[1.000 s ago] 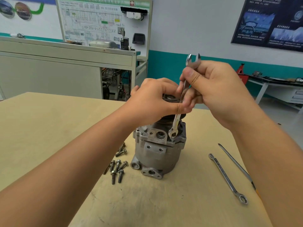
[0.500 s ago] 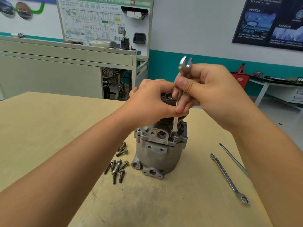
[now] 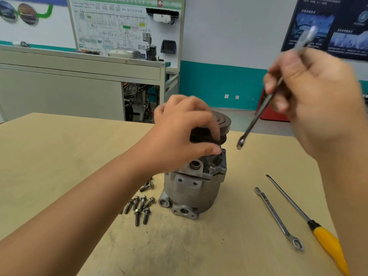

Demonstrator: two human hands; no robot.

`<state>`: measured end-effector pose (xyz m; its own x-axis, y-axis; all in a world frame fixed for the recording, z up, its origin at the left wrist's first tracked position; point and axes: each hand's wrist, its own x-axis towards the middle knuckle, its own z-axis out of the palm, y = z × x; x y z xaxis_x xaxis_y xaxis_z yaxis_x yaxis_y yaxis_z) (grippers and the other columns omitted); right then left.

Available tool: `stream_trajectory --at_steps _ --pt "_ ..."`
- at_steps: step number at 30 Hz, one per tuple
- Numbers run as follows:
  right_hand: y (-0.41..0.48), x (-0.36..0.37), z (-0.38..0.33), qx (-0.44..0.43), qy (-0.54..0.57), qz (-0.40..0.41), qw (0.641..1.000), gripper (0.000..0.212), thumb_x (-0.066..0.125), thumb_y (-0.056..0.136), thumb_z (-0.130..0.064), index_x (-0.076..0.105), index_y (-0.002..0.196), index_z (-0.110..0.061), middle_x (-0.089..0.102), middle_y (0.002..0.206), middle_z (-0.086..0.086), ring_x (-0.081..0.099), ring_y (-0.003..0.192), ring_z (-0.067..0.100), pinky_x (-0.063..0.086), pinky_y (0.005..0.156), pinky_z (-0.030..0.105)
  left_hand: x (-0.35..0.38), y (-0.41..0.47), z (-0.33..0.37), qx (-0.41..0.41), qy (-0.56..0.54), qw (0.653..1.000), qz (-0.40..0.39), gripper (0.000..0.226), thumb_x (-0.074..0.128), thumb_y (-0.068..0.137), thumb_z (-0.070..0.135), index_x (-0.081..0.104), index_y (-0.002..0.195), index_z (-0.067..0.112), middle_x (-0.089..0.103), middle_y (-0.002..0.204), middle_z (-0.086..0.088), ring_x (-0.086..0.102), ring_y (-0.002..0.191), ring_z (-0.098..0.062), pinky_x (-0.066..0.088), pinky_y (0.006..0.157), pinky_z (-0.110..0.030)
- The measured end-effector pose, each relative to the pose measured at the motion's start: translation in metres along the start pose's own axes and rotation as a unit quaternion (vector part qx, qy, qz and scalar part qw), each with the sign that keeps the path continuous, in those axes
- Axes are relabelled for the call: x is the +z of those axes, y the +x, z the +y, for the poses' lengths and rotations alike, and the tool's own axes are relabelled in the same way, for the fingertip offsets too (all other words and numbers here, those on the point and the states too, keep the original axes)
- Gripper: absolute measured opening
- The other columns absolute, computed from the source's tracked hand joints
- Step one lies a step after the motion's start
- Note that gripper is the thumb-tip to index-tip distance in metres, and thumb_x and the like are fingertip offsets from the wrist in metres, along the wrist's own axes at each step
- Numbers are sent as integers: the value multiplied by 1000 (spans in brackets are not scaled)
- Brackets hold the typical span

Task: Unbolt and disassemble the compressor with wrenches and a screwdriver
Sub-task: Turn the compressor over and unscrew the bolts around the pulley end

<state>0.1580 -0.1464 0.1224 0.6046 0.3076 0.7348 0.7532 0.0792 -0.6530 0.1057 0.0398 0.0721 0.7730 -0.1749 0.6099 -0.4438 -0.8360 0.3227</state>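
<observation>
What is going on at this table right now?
A person is taking apart a compressor that stands on a table. The left hand grips the dark pulley on top of it. The right hand holds a wrench in the air to the right, clear of the compressor. One bolt sticks up from the compressor's flange, and several loose bolts lie to its left. A second wrench and a screwdriver lie on the right, untouched.

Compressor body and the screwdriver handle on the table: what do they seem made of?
Compressor body: dull grey, matte and slightly grainy, so probably cast aluminium. Screwdriver handle: smooth, bright yellow with a black collar, most likely plastic.
</observation>
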Motion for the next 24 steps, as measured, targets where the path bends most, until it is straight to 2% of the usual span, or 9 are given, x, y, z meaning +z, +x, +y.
stream_trajectory --at_steps 2,5,7,11,16,24 --pt "-3 -14 4 3 11 25 1000 24 41 94 -29 55 76 -25 58 61 -11 39 45 5 34 47 16 4 -8 0 36 49 998 -33 15 70 73 45 67 88 45 43 126 15 19 123 -4 6 104 -29" --pt "-12 -20 12 18 -2 43 999 23 41 94 -30 56 76 -24 57 61 -10 38 45 5 34 47 16 11 -10 1 79 166 981 -68 24 76 75 36 70 97 43 32 147 3 8 137 -18 0 110 -44" --pt "-18 -21 16 22 -17 40 999 22 42 93 -30 55 78 -23 57 61 -10 38 45 5 34 47 14 15 -9 3 87 219 967 -95 25 74 76 39 69 99 46 19 155 4 -4 142 -20 -3 112 -51" --pt "-26 -22 18 21 -27 30 999 22 41 95 -28 55 80 -20 57 63 -9 39 46 6 36 48 13 15 -8 3 84 220 967 -96 18 76 74 38 72 90 43 21 155 5 -7 143 -23 -8 110 -48" --pt "-31 -22 20 24 -40 24 999 26 40 100 -26 56 80 -23 58 65 -9 41 47 5 38 49 13 16 -9 4 59 221 969 -93 15 73 75 41 71 90 46 21 154 11 -7 142 -19 -8 110 -44" --pt "-38 -17 18 37 -44 22 998 27 40 101 -21 55 79 -20 57 65 -7 42 48 5 39 52 12 17 -10 5 58 216 972 -73 11 70 78 42 72 90 41 26 152 7 -1 141 -19 -7 110 -45"
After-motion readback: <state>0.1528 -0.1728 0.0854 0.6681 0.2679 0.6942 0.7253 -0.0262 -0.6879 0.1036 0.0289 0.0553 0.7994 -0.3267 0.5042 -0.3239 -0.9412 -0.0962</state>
